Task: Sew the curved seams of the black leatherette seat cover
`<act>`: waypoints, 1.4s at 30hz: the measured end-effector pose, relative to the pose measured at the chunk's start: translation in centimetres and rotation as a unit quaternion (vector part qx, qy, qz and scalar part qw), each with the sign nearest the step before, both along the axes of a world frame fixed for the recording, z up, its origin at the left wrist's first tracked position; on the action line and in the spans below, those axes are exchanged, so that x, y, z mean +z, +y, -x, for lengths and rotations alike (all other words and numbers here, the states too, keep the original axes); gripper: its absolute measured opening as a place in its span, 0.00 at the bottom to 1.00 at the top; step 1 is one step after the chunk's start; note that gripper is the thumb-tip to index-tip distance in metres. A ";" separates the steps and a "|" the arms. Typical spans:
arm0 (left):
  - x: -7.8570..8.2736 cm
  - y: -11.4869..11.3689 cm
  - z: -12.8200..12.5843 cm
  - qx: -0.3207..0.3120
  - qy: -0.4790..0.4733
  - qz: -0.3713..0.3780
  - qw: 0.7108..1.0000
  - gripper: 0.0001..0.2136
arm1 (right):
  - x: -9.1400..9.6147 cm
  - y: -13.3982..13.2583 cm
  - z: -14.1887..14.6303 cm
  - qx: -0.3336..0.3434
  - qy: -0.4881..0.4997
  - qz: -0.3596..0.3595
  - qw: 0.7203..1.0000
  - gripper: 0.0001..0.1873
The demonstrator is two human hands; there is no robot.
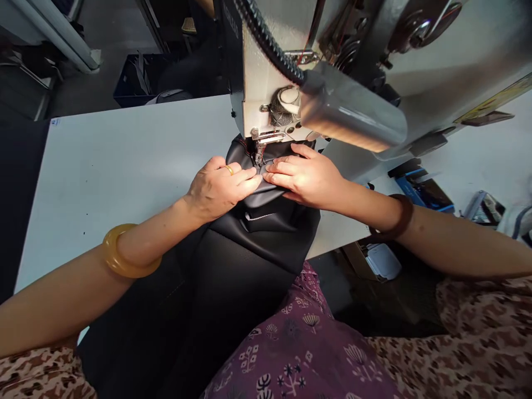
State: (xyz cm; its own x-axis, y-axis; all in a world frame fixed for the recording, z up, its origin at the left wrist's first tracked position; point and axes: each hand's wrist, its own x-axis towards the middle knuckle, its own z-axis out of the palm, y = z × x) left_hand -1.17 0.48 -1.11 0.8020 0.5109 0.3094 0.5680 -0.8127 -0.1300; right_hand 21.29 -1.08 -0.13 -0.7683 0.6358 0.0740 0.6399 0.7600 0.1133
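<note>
Right at the presser foot [261,145], two hands meet: the left hand [220,188] lies just below and to the left of it, the right hand [305,174] just below and to the right. Their fingertips are almost touching, and both lie flat on a fold in the material, with no clear clamp on it. One black leatherette panel [257,244] passes under the foot, its long axis running from there back toward the person's lap, so most of it lies on the near side of the hands. Neither hand is clearly nearer the foot. Reddish stitching [259,156] shows just under it. The left hand wears one gold ring [229,169] and its wrist one amber bangle [124,250]; the right forearm has one dark brown bangle [399,217]. A white table [116,166] spreads to the left of the foot — beyond it, further left, sits one dark blue crate [133,80].
</note>
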 end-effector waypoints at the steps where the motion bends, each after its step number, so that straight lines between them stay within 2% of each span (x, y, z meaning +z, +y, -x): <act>1: -0.2 -0.2 -0.1 -0.005 0.001 -0.052 0.999 0.17 | 0.0 0.2 -0.1 0.002 0.000 -0.003 1.000 0.17; 3: -0.6 -0.5 -0.3 -0.023 0.015 -0.167 0.986 0.15 | -0.1 0.4 -0.4 0.008 0.011 -0.015 1.000 0.18; 5: -0.7 -0.6 -0.5 -0.026 0.010 -0.226 0.974 0.12 | -0.2 0.6 -0.6 0.020 0.023 -0.028 0.999 0.18; 12: -1.0 -0.8 -1.3 -0.014 -0.020 -0.282 0.959 0.10 | 0.7 1.9 -1.0 0.099 0.000 -0.044 0.994 0.15; 18: -1.2 -1.0 -1.5 0.008 -0.005 -0.271 0.963 0.11 | 0.4 2.7 -1.2 0.096 0.009 -0.064 0.993 0.16; 23: -1.3 -1.3 -1.6 0.025 0.007 -0.250 0.968 0.12 | -2.2 0.3 -2.1 0.066 0.047 -0.195 0.978 0.19; 25: -1.3 -1.3 -1.5 0.036 0.027 -0.224 0.973 0.13 | -3.3 -1.0 -2.4 0.041 0.069 -0.246 0.966 0.15; 27: -1.2 -1.1 -1.3 0.042 0.040 -0.180 0.982 0.14 | -3.8 -2.0 -2.5 0.029 0.075 -0.303 0.950 0.11; 29: -0.9 -0.9 -1.0 0.039 0.047 -0.142 0.988 0.14 | -3.6 -2.8 -2.5 0.042 0.062 -0.335 0.939 0.12; 32: -0.4 -0.5 -0.7 0.013 0.069 -0.132 0.989 0.14 | -2.5 -4.0 -2.2 0.070 0.044 -0.312 0.947 0.15; 35: 0.0 -0.4 -0.6 -0.016 0.076 -0.146 0.986 0.12 | -1.1 -4.9 -1.1 0.054 0.070 -0.244 0.966 0.12; 36: 0.0 -0.4 -0.6 -0.023 0.072 -0.152 0.986 0.11 | -0.7 -4.9 -0.4 0.040 0.079 -0.215 0.973 0.12; 39: 0.2 0.2 -0.6 -0.038 0.056 -0.164 0.984 0.10 | 0.1 -4.1 1.9 -0.035 0.060 -0.121 0.990 0.28; 40: 0.3 0.5 -0.5 -0.048 0.051 -0.158 0.985 0.11 | 0.2 -3.7 2.5 -0.062 0.037 -0.097 0.993 0.30; 42: 0.5 1.2 -0.1 -0.056 0.017 -0.121 0.991 0.10 | 0.1 -3.2 3.4 -0.097 -0.013 -0.070 0.993 0.26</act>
